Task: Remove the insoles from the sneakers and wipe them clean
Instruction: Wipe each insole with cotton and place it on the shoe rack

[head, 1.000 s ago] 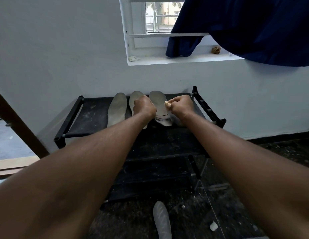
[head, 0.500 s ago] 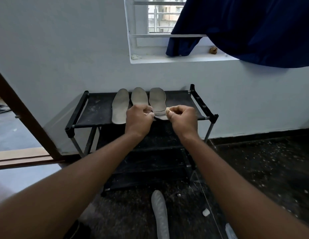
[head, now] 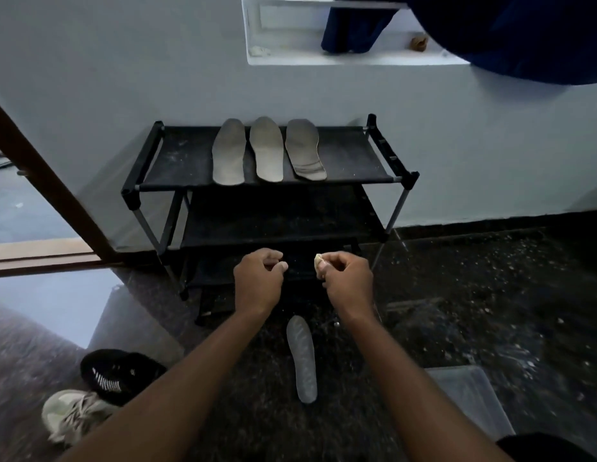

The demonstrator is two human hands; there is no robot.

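Observation:
Three grey insoles lie side by side on the top shelf of a black shoe rack (head: 177,155): the left insole (head: 229,152), the middle insole (head: 267,149) and the right insole (head: 305,149). A fourth grey insole (head: 302,359) lies on the dark floor below my hands. My left hand (head: 258,280) hovers in front of the rack with fingers curled and nothing in it. My right hand (head: 347,281) pinches a small pale yellow wipe (head: 318,260). A black sneaker (head: 118,373) and a pale sneaker (head: 72,416) lie on the floor at lower left.
The rack stands against a white wall under a window sill (head: 357,58) with a dark blue cloth (head: 523,35) hanging over it. A brown door frame (head: 47,181) slants at the left. A translucent plastic bin (head: 470,401) sits on the floor at lower right.
Both hands have drawn back from the insoles on the top shelf and dropped low in front of the rack. The view has pulled back, bringing the sneakers and the bin into sight.

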